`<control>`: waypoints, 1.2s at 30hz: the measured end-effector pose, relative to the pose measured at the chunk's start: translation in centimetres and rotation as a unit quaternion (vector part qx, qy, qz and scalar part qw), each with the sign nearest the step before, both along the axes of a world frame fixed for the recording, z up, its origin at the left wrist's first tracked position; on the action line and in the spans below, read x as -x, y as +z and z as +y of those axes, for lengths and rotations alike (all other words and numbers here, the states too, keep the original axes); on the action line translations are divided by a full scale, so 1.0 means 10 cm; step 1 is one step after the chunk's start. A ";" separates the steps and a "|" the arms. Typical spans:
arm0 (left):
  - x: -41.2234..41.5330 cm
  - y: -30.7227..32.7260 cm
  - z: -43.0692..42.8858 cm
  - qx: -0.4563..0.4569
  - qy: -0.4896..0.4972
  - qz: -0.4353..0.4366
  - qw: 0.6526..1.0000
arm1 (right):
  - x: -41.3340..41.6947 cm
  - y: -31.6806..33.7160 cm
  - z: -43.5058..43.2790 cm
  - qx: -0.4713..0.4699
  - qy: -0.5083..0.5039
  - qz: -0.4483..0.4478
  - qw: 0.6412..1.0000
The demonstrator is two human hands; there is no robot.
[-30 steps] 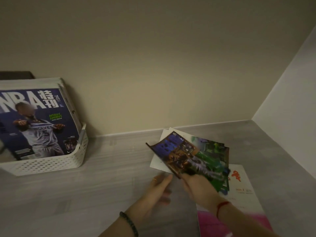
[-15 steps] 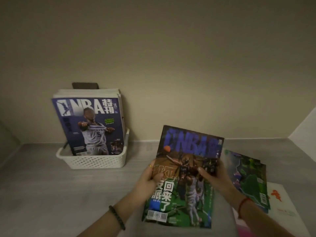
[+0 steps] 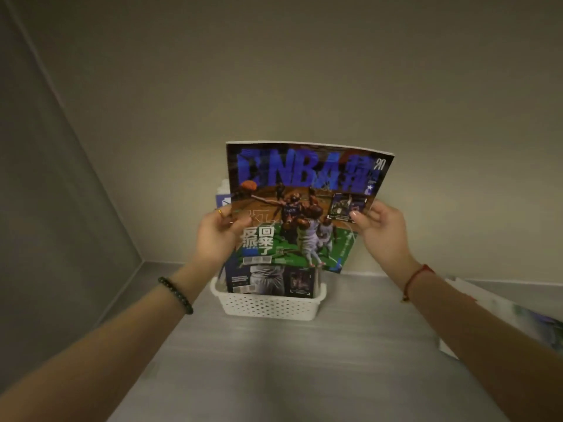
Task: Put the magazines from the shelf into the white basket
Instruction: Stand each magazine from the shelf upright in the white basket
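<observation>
**Fingers.** Left hand point(image 3: 214, 236): the thumb lay flat on the front cover and the other fingers point(image 3: 241, 222) were tucked behind the pages, pinching the left edge near mid-height. Right hand point(image 3: 380, 229): the thumb tip pressed the cover beside a small inset photograph and the other fingers point(image 3: 355, 215) curled behind, pinching the right edge.

**Item held.** One magazine point(image 3: 304, 184), centre of frame. It was upright, cover toward the camera, with the top edge sloping down to the right. Its lower edge hung in front of the basket's contents. Whether it touched them could not be told.

**Handling (judged).**
- Light, thin and glossy, so probably slippery under a loose pinch.
- Soft rather than stiff: the top edge bowed slightly between the two holds.
- Best held at both side edges, as here, to keep it flat.
- The bound left side looked the firmer place for a one-handed hold.
- Corners would likely crease if pushed against the basket rim.

**Basket.** White basket point(image 3: 271, 306), lower centre, perforated, standing on the shelf point(image 3: 289, 370) against the rear wall. Stored magazines point(image 3: 274, 281) stood upright inside it.

**Also present.**
- Loose magazines point(image 3: 524, 324) lay flat at the right edge of the frame, well apart from the basket.
- Bead bracelet point(image 3: 176, 295) on the left wrist.
- Red cord point(image 3: 417, 275) on the right wrist.
- Ring point(image 3: 220, 212) on a left finger.
</observation>
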State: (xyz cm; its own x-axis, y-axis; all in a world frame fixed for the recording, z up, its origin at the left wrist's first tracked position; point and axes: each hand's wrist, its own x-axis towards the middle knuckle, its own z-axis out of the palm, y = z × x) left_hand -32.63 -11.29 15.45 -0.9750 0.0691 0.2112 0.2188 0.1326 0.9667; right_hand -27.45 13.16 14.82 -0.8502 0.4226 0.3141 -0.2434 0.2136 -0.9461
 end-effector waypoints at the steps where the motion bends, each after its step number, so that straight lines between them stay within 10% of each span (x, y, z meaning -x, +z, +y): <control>1: 0.11 -0.02 -0.09 0.011 0.010 -0.003 1.000 | 0.10 0.00 -0.10 -0.002 0.001 -0.001 1.000; 24: 0.81 -1.07 -0.48 0.036 0.128 -0.133 0.982 | 0.73 -0.91 -0.53 -0.111 -0.148 -0.160 0.970; 36: 0.38 -1.03 -0.18 0.084 0.098 -0.138 0.982 | 0.35 -1.03 -0.12 -0.216 -0.052 -0.260 0.940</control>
